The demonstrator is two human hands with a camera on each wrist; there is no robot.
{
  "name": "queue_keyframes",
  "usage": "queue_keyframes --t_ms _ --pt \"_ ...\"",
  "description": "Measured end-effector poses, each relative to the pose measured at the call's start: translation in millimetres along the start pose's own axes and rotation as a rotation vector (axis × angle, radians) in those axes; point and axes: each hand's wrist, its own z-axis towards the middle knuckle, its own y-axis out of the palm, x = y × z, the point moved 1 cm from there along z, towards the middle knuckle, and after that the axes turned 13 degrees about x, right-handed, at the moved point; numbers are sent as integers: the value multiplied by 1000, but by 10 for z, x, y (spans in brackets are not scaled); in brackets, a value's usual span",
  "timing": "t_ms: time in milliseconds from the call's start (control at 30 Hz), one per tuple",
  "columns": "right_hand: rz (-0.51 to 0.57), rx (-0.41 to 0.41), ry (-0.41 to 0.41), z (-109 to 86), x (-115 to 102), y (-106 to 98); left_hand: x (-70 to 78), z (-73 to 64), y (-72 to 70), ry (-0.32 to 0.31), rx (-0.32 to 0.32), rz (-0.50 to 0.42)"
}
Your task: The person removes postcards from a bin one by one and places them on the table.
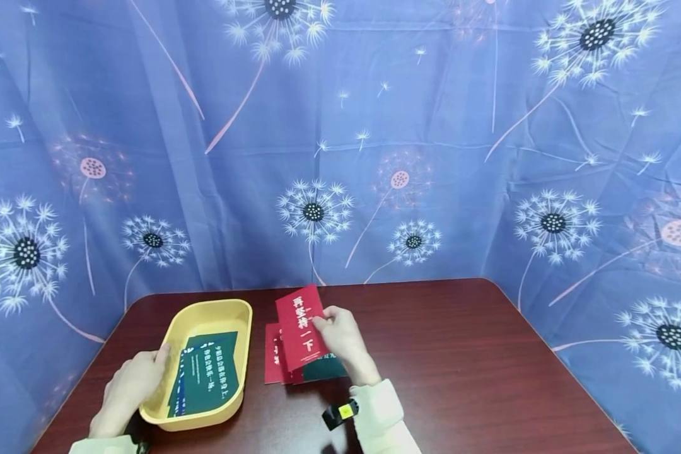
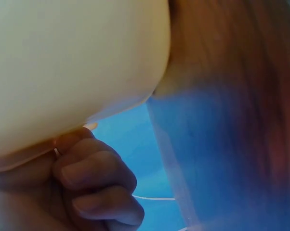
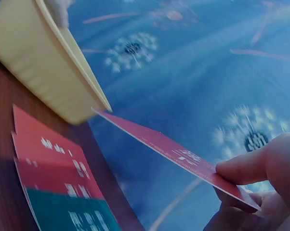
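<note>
A red card (image 1: 301, 331) with white characters is pinched between the thumb and fingers of my right hand (image 1: 343, 340). In the right wrist view this card (image 3: 169, 149) is tilted above the table. Below it lie overlapping cards, red ones (image 1: 272, 353) and a green one (image 1: 325, 368). My left hand (image 1: 133, 384) grips the left rim of a yellow tray (image 1: 241, 315), with curled fingers (image 2: 99, 171) under the rim in the left wrist view. Inside the tray are several green and blue cards, a green card (image 1: 212, 378) on top.
The dark red-brown wooden table (image 1: 459, 366) extends to the right of the cards. A blue curtain (image 1: 363, 139) with dandelion prints hangs behind and beside the table. A black device with a yellow label (image 1: 346, 411) sits at my right wrist.
</note>
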Motion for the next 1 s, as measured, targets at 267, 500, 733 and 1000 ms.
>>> queue_keyframes --t_ms 267,500,733,1000 --pt "6 62 125 103 218 -423 8 25 4 10 2 1" --pt "5 1 222 138 505 -598 -9 18 7 -9 -6 5" --pt "-106 -40 220 179 648 -599 -5 35 -7 -14 -8 5" --pt "-188 -53 178 193 692 -516 -5 12 -16 -20 -7 6"
